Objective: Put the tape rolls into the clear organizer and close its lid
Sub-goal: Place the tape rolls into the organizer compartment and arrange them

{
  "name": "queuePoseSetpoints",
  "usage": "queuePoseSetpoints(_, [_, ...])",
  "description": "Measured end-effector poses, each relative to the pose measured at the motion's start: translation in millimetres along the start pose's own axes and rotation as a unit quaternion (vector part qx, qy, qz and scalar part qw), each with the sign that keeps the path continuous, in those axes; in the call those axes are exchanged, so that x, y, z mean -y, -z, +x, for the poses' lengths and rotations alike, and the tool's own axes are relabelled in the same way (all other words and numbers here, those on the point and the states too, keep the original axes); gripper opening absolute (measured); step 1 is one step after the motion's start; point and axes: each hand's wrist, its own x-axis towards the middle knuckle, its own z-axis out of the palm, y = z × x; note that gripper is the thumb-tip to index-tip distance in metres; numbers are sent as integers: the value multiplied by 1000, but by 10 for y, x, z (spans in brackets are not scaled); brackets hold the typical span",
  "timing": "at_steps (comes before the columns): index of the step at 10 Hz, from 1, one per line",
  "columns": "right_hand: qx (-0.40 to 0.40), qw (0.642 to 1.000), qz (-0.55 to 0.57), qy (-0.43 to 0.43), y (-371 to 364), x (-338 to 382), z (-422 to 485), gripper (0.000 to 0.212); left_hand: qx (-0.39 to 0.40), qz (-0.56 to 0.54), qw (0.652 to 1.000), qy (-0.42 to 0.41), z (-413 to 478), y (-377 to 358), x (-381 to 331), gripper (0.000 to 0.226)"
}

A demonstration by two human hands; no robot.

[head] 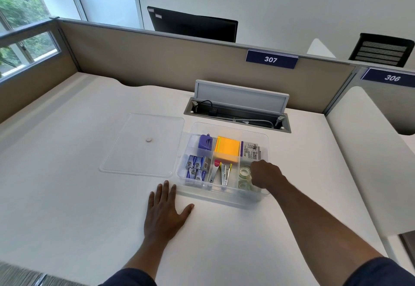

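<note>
The clear organizer [226,197] stands open on the white desk, split into several compartments. Two clear tape rolls [244,171] lie in its front right compartment, one behind the other. My right hand [266,174] reaches into that compartment with its fingers curled down beside the rolls; whether it grips one is hidden. The organizer's clear lid [143,145] lies flat on the desk to the left, with a small round knob in its middle. My left hand [165,212] rests flat on the desk, fingers spread, just in front of the organizer's left corner.
Other compartments hold a purple sharpener, yellow sticky notes, a printed packet, staple boxes and staplers. Behind the organizer a cable hatch [238,115] stands open in the desk. A beige partition [157,61] with a "307" sign runs along the back.
</note>
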Motion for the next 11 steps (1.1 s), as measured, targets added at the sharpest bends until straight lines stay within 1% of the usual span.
queuePoseSetpoints(1, [9, 1000, 19, 8, -7, 36, 7, 32, -1, 0, 1000, 0, -1, 1, 1, 93])
queuePoseSetpoints(3, [2, 997, 73, 31, -44, 134, -2, 24, -2, -5, 1000, -1, 4, 3, 1, 93])
queuePoseSetpoints(4, [8, 995, 99, 23, -44, 145, -15, 23, -2, -10, 1000, -1, 7, 1, -3, 92])
queuePoseSetpoints(5, [23, 993, 116, 14, -22, 169, -9, 28, 0, -8, 1000, 0, 6, -7, -7, 93])
queuePoseSetpoints(6, [52, 992, 113, 26, 33, 199, -13, 34, -1, -2, 1000, -1, 6, -4, -1, 93])
queuePoseSetpoints(7, [84, 990, 98, 60, 78, 225, -28, 34, -3, -6, 1000, -2, 7, -1, 0, 93])
queuePoseSetpoints(8, [93, 989, 90, 74, 64, 232, -41, 29, -4, -6, 1000, -1, 6, 1, -3, 92])
queuePoseSetpoints(10, [74, 991, 95, 65, -17, 225, -36, 28, -4, 0, 1000, -1, 10, -7, -5, 92])
queuePoseSetpoints(11, [80, 991, 84, 63, -20, 227, -25, 28, -5, -2, 1000, 0, 7, -12, -6, 93])
